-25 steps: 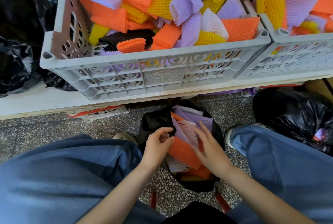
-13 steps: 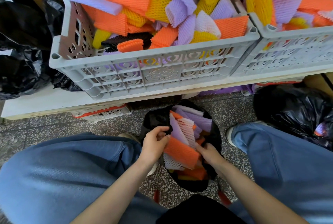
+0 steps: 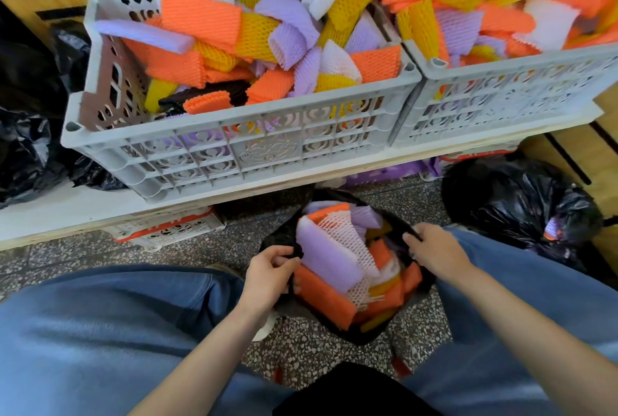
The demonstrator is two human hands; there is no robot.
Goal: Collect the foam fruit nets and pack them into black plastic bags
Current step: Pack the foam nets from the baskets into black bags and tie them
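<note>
packing step: left hand (image 3: 267,277) and right hand (image 3: 434,253) each grip the rim of the black plastic bag (image 3: 354,337) on the floor, full of foam fruit nets (image 3: 329,253); next move probably calls for drawing the rim shut.

Open black bag (image 3: 351,332) on floor, stuffed with mixed-colour foam nets (image 3: 329,257).
</note>
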